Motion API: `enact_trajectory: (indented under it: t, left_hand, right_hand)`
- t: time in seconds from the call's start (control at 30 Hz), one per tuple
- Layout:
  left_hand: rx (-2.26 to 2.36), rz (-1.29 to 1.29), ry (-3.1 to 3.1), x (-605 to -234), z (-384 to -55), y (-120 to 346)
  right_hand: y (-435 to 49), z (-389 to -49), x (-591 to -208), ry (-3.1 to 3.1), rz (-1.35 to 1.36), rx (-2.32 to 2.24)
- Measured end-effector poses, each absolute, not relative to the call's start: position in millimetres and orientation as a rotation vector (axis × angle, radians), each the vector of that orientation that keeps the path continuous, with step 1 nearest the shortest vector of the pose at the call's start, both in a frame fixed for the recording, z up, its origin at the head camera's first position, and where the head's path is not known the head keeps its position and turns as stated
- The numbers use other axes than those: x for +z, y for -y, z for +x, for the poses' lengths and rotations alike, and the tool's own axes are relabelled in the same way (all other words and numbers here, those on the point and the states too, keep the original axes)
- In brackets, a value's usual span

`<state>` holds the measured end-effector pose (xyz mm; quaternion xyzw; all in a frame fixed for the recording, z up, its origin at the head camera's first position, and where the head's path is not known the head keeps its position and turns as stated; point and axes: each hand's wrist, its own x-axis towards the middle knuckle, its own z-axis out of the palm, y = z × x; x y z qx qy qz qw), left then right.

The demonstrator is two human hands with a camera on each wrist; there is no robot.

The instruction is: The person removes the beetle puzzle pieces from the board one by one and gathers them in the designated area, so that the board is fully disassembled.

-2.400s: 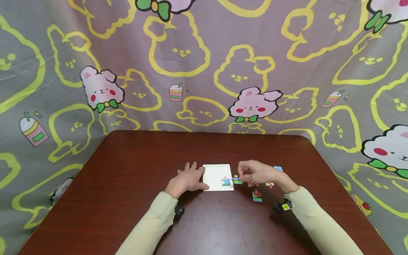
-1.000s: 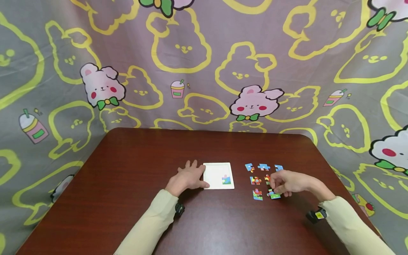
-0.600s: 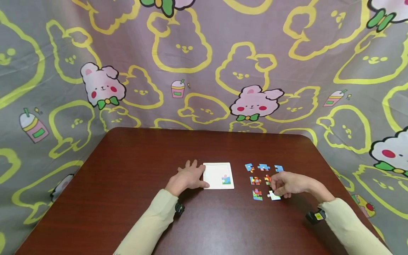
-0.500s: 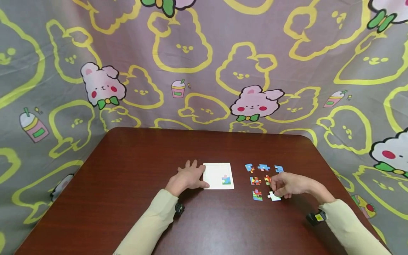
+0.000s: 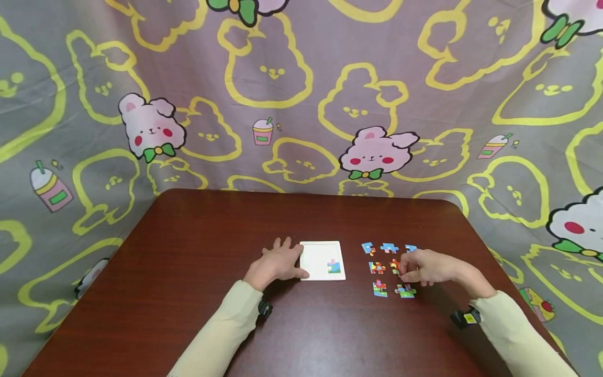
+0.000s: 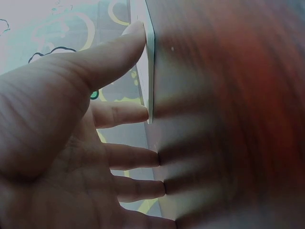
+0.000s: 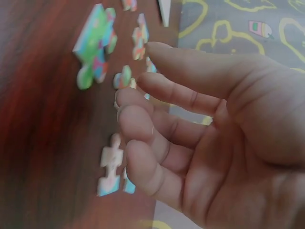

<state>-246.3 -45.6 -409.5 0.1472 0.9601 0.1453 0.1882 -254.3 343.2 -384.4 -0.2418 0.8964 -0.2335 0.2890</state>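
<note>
A white puzzle tray (image 5: 313,262) lies on the table, with one jigsaw piece (image 5: 334,268) in its lower right corner. My left hand (image 5: 277,262) rests at the tray's left side, fingers spread and thumb on the rim; the left wrist view shows the thumb (image 6: 119,52) against the tray edge. My right hand (image 5: 427,267) hovers over the loose pieces, fingers loosely curled. In the right wrist view its thumb and fingertips (image 7: 139,160) are apart and hold nothing. Just below it lies a green jigsaw piece (image 5: 405,291), picture side up.
Several loose jigsaw pieces lie in rows right of the tray, among them a red one (image 5: 377,268) and a blue one (image 5: 389,248). My right hand partly covers two others (image 5: 394,266). A patterned curtain (image 5: 301,104) stands behind the brown table (image 5: 226,220).
My right hand has moved right from beside the tray, taking the green jigsaw piece to the lower right of the rows. It has since let go and lifted slightly. The left hand stays put.
</note>
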Motion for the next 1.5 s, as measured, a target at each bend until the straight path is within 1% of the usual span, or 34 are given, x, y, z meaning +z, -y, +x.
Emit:
enact_trajectory:
  t: [0.2, 0.47, 0.7, 1.03, 1.5]
  left_hand:
    - [0.411, 0.406, -2.699, -409, -246, 46]
    - [0.411, 0.403, -2.694, -409, -246, 45]
    - [0.405, 0.414, -2.695, -409, -245, 45]
    - [0.406, 0.415, -2.701, -410, -244, 45]
    - [0.397, 0.418, -2.710, -411, -244, 46]
  right_hand:
    - [-329, -259, -383, -2.441, -0.723, -0.676]
    - [-299, -263, -392, -2.478, -0.771, -0.817]
    - [-271, -265, -402, -2.500, -0.869, -0.820]
    - [-236, -269, -406, -2.431, -0.891, -0.802]
    - [-213, -272, -414, -2.424, -0.877, -0.685]
